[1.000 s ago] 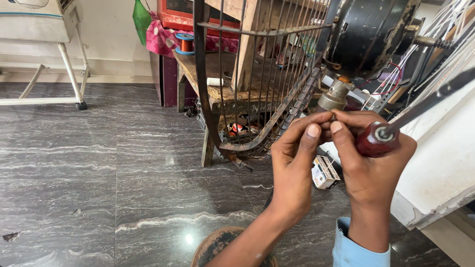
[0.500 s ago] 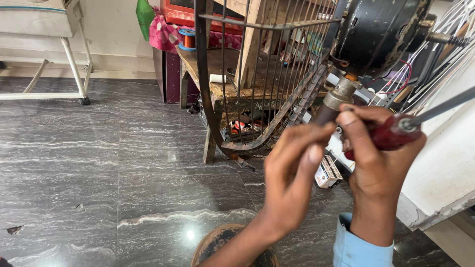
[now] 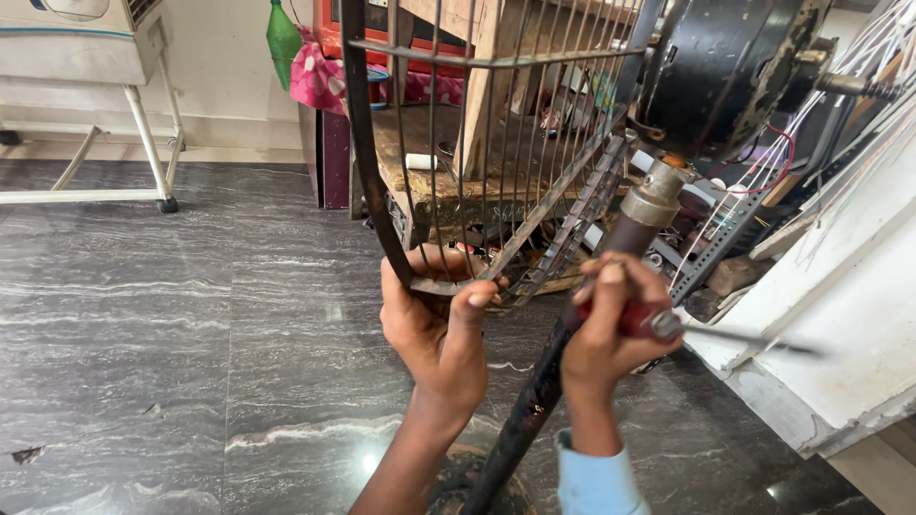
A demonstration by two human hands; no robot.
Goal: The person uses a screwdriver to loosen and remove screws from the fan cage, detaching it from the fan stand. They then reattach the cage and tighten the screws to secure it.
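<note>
Left hand (image 3: 441, 329) clenched on rusty wire fan guard (image 3: 496, 143), at rim's lowest curve. Right hand (image 3: 611, 329) just beside, gripping red-handled screwdriver (image 3: 658, 324) against corroded steel pole (image 3: 544, 381) below guard.

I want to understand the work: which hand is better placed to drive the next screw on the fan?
Right. The right hand holds the red-handled screwdriver beside the fan pole, while the left hand grips the wire guard.

Repair workshop: dismantled fan motor (image 3: 725, 67), cluttered workbench (image 3: 429, 181).

Rusty wire fan guard (image 3: 496, 143), red-handled screwdriver (image 3: 658, 324)
</note>
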